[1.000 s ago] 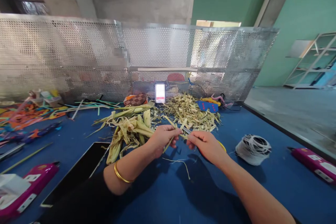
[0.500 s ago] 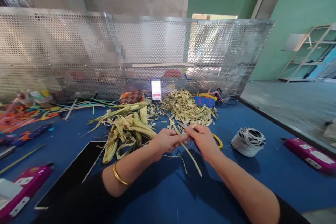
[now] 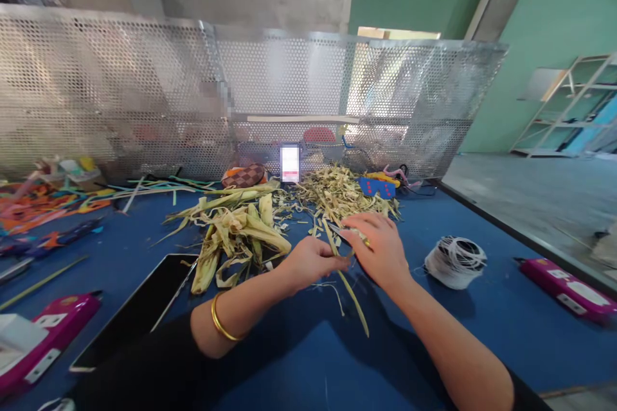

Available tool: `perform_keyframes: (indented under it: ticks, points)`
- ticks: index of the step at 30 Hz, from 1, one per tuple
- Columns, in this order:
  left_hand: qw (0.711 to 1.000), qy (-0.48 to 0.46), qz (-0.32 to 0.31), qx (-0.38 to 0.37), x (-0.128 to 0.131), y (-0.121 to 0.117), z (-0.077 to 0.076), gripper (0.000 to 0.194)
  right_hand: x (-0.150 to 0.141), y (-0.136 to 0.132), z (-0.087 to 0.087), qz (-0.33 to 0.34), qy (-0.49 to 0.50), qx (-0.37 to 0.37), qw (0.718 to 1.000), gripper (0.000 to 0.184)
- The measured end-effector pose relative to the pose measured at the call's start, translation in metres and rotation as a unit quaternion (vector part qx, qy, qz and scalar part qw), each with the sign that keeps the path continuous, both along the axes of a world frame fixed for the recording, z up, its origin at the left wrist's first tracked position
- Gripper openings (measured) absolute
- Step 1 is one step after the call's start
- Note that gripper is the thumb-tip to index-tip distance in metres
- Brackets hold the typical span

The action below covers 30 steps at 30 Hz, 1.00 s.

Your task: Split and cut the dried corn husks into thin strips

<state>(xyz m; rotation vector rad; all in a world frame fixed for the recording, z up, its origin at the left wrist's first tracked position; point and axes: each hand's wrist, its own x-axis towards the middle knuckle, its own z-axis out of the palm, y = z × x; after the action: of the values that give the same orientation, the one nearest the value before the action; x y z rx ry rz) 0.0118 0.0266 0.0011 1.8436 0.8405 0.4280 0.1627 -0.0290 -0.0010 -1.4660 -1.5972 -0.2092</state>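
Note:
A long, narrow strip of pale green corn husk [image 3: 355, 307] is pinched between the thumb and fingers of my left hand [image 3: 308, 263], its lower end hanging toward me over the blue table. My right hand [image 3: 383, 250] is closed around a pair of scissors [image 3: 368, 242], with a bit of yellow handle showing among the fingers. The blade tips point left, close to the strip's upper part. My right thumb is near my left fingertips. Most of the scissors is hidden by the hand. Just beyond lies a heap of shredded husk [image 3: 337, 196].
Left of my hands lie larger corn husks [image 3: 241, 231] and a dark tablet [image 3: 139, 308]. A spool of white string [image 3: 454, 263] stands on the right. Magenta power strips [image 3: 563, 289] lie at both sides. Behind, a phone [image 3: 290, 162] stands before a perforated metal screen [image 3: 289, 77].
My right hand has turned over the scissors; the yellow handle loop beyond its outer edge no longer shows there. My left hand still pinches the strip, nearly in place.

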Motion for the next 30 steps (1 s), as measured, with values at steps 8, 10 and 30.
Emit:
perform_keyframes:
  ticks: [8,10,30]
  points:
    - [0.999,0.013,-0.032,0.015,0.002,-0.002,-0.001,0.032,-0.018,0.001,-0.007,0.033,0.125,-0.095,0.987,0.027]
    - [0.999,0.021,-0.031,0.0,0.002,-0.004,0.002,0.027,-0.017,0.002,-0.009,0.02,0.164,-0.093,0.982,0.026]
    - [0.905,-0.251,0.125,-0.319,0.002,0.015,-0.001,0.02,-0.02,-0.008,-0.006,0.107,-0.433,0.006,0.895,0.027]
